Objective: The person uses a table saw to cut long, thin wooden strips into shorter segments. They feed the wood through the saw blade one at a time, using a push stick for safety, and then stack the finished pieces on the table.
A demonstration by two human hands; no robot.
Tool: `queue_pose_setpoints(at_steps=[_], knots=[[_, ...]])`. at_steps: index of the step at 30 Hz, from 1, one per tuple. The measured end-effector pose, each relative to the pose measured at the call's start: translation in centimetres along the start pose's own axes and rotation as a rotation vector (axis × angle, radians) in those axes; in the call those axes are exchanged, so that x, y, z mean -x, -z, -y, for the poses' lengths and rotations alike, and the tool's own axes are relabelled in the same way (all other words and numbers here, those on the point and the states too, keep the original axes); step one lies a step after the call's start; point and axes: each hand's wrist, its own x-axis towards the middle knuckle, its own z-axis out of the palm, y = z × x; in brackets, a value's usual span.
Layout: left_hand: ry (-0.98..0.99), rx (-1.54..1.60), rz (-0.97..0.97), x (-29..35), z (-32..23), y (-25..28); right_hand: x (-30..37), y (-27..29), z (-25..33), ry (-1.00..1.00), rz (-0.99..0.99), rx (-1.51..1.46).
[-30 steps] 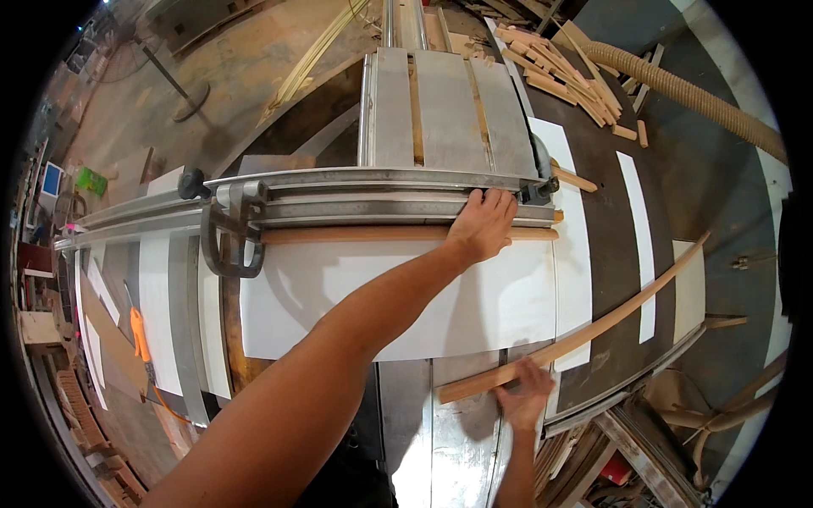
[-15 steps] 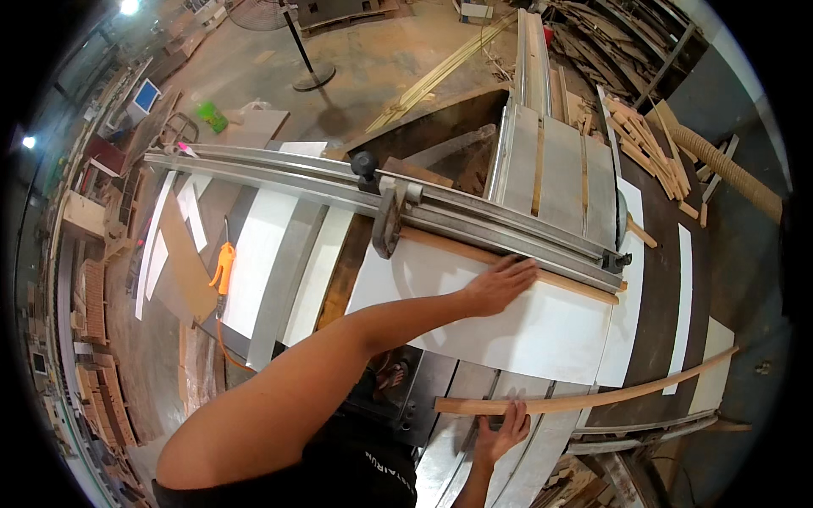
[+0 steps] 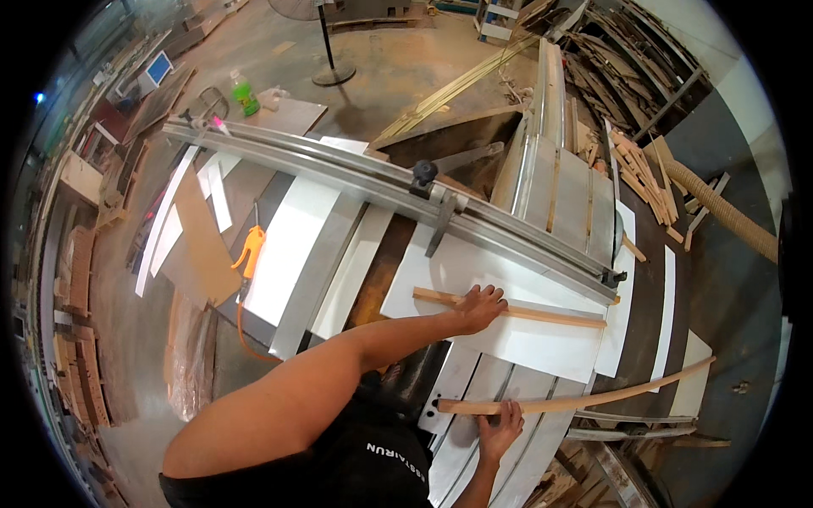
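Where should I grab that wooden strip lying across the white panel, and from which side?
Probably near the middle of the wooden strip, close to the left hand, coming from above and the person's side. It is long and slender, so a central hold should balance best. The metal fence runs along the far side of the white panel, making that approach more awkward.

Between the short wood strip point(image 3: 555, 316) and the long wood strip point(image 3: 593, 398) a gap is offered — beyond, passage is barred by the metal fence point(image 3: 525, 244).
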Motion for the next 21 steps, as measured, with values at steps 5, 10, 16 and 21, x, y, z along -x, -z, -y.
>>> queue_pose_setpoints(at_steps=[5,10,16,21], knots=[[0.089,0.056,0.042,7.5,0.5,2.4,2.0,-0.6,1.3,0.028,0.004,0.056],[0.137,0.041,0.086,12.8,1.6,4.2,1.8,0.1,2.6,0.029,0.011,0.065],[0.142,0.108,0.116,12.9,1.1,5.2,0.8,1.4,3.6,0.089,-0.079,0.064],[0.15,0.465,-0.015,14.4,0.2,8.0,-0.7,3.3,6.5,0.154,-0.156,0.042]])
